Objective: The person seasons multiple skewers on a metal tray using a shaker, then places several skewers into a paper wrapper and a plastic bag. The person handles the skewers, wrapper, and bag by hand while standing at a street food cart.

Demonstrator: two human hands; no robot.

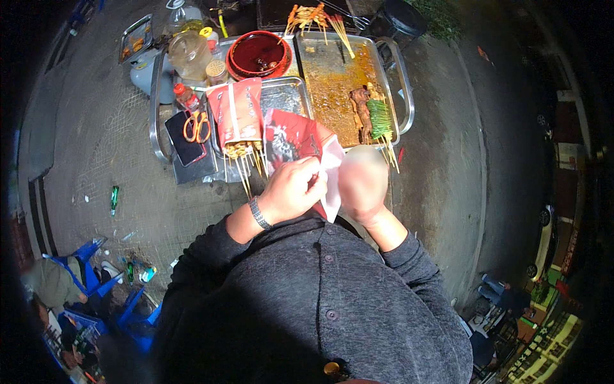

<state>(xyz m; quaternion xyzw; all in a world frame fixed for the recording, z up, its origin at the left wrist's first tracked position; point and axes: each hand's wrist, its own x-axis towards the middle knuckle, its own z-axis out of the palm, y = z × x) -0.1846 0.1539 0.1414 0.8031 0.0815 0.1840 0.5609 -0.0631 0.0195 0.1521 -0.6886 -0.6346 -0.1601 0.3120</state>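
Note:
A red printed paper bag [293,134] with a white inner side lies flat in front of me, its mouth towards my body. My left hand [296,187], a metal watch on its wrist, pinches the bag near that mouth. My right hand [363,185] is up against the white flap on the other side; blur hides its fingers, so its grip cannot be made out. Left of this bag, a second red bag [247,113] lies over several food skewers [243,150], sticks pointing at me. Beyond my right hand, green vegetable skewers [380,120] and browned meat skewers [362,113] lie on an oily metal tray [331,91].
Orange-handled scissors [196,127] rest on a dark phone [181,141]. Behind stand a red-capped bottle [186,97], a shaker [217,73], a plastic jar [189,55] and a red bowl of dark sauce [257,53]. More skewers [307,19] lie at the back. A metal rail [409,91] edges the right side.

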